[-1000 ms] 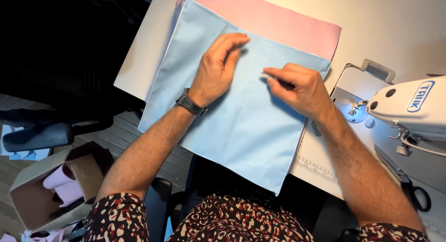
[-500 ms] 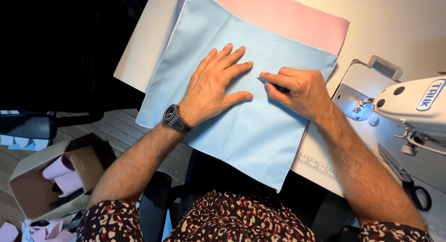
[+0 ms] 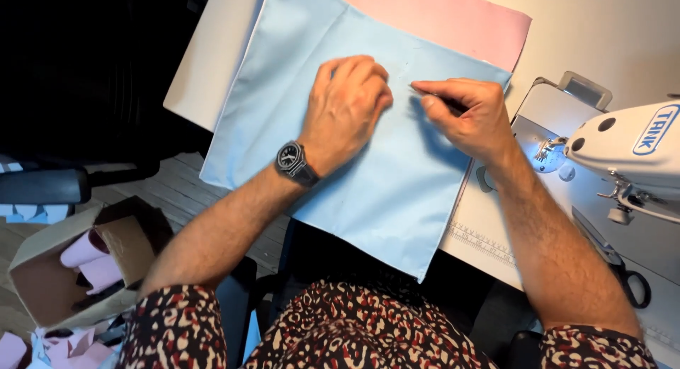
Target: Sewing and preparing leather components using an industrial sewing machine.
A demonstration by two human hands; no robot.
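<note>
A light blue fabric piece [image 3: 297,121] lies on the white table [image 3: 623,36], its near corner hanging over the edge toward my lap. My left hand [image 3: 347,107], with a dark wristwatch, rests on the cloth with fingers curled, pressing it down. My right hand [image 3: 464,114] is just to the right, fingers pinched on a thin dark tool [image 3: 432,94] whose tip touches the blue fabric. Which tool it is I cannot tell. A pink fabric piece [image 3: 439,15] lies under the blue one, showing along the far edge.
A white sewing machine [image 3: 623,149] stands at the right, its needle area lit. Black-handled scissors [image 3: 627,277] lie near it. A printed ruler strip [image 3: 482,241] runs along the table's front edge. On the floor at left sits an open cardboard box [image 3: 64,270] with pink scraps.
My left hand went from lying flat with spread fingers to curled, and shifted a little up the cloth. My right hand stayed pinched on the tool and moved slightly toward the far edge.
</note>
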